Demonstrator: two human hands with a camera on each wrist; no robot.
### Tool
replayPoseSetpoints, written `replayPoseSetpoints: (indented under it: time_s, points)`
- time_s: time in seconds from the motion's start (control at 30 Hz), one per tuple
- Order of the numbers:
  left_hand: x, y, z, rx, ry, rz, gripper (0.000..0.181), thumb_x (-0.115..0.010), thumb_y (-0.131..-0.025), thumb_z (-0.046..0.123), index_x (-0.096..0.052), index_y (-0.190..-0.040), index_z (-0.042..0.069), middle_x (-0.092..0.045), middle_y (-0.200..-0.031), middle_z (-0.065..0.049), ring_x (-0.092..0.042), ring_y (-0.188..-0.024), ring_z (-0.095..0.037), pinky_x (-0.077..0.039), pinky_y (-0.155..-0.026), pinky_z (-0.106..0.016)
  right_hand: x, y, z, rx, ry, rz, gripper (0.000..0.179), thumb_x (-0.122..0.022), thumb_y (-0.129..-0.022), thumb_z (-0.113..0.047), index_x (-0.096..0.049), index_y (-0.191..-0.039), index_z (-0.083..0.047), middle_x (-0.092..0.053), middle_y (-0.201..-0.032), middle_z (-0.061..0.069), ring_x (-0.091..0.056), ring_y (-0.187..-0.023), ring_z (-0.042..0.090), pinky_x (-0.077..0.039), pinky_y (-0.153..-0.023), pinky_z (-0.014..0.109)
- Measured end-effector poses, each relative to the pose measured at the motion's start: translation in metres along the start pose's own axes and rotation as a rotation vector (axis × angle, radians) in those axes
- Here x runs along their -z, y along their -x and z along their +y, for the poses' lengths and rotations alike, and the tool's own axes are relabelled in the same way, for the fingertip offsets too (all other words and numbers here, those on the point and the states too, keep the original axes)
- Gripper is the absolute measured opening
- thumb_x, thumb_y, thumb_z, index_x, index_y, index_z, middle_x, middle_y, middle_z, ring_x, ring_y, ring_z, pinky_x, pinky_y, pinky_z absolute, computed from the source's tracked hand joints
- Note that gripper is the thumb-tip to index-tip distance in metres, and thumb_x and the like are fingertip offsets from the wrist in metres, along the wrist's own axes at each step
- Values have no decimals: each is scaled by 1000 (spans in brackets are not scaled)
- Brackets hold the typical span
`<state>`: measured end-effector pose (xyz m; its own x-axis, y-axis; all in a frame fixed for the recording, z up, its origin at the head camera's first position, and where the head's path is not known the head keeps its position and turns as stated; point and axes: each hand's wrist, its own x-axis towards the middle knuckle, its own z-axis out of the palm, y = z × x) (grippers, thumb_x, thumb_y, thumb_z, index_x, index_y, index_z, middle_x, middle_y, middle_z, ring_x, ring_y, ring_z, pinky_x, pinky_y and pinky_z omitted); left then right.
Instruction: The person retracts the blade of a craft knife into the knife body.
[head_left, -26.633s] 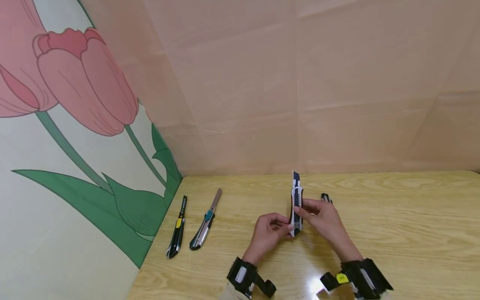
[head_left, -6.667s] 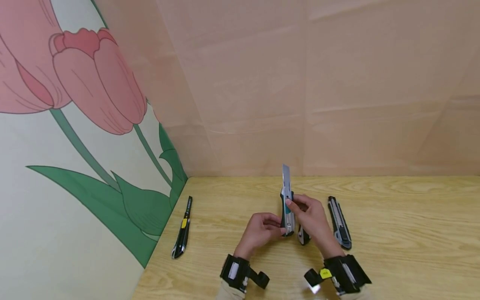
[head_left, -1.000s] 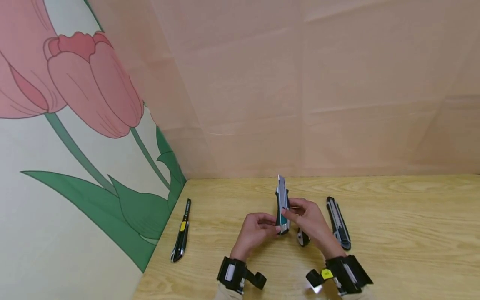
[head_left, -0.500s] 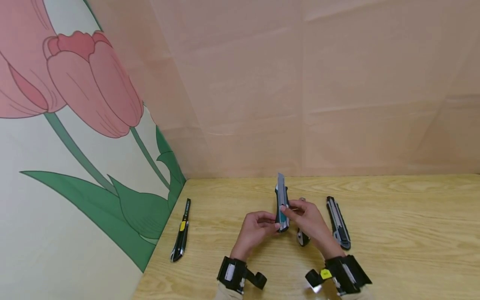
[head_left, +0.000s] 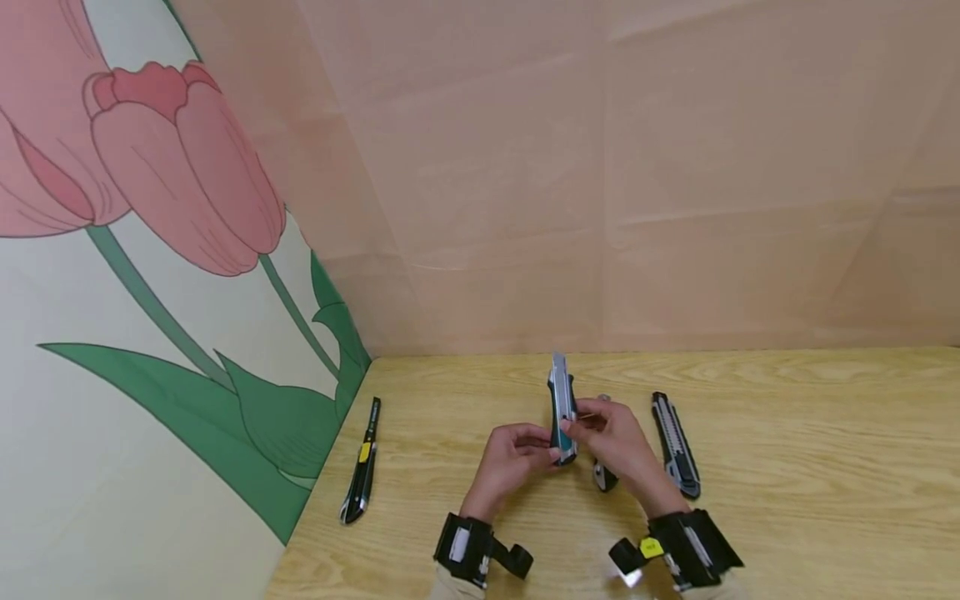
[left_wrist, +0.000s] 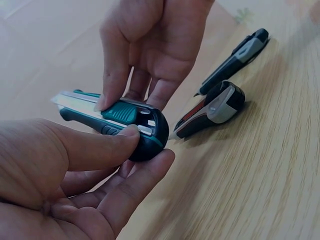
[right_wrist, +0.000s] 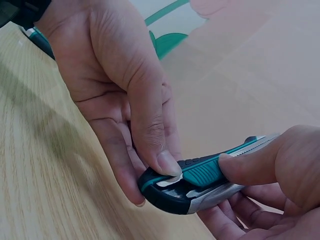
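A snap-off utility knife [head_left: 557,392] in black, teal and silver stands raised between both hands, blade end pointing away. My left hand [head_left: 510,462] pinches its butt end between thumb and fingers. Around the body, my right hand [head_left: 622,437] holds the knife from the right, its thumb at the teal slider [left_wrist: 120,113]. That slider sits low, near the butt, in the right wrist view. Behind the right hand lies a black-and-grey utility knife [head_left: 604,477], partly hidden; in the left wrist view a red stripe shows on it.
A black utility knife with a yellow slider [head_left: 362,467] lies at the table's left. Another grey-and-black utility knife [head_left: 677,448] rests right of the right hand. A peach cloth backdrop [head_left: 480,208] and a tulip-printed panel [head_left: 150,400] border the wooden table [head_left: 810,467].
Earlier, the hands held a white-and-dark knife while the teal one lay left. Later, the teal knife's long blade stuck out; now its slider is lower and the blade drawn in. The last second shows little movement.
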<state>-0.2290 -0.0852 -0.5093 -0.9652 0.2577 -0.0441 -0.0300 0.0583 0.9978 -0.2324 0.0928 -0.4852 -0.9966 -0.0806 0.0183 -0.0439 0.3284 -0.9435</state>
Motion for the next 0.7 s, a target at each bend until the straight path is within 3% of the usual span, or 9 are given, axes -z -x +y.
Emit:
replayPoseSetpoints:
  time_s: [0.47, 0.7]
  points:
    - [0, -2, -9, 4, 10, -22, 20, -73, -76, 1, -70, -95, 4, -72, -95, -14, -70, -83, -28, -59, -75, -43, 2, 1, 2, -21, 2, -24, 34, -69, -85, -21, -63, -116, -8, -58, -105, 15, -54, -87, 25, -46, -68, 34]
    - [-1, -2, -10, 20, 32, -16, 18, -73, -77, 1, -70, -94, 5, -72, -93, -13, -69, -84, -29, -58, -77, -47, 2, 0, 5, -13, -13, -31, 35, -70, -84, -18, -62, -116, -8, -59, -104, 16, -56, -88, 27, -48, -69, 34]
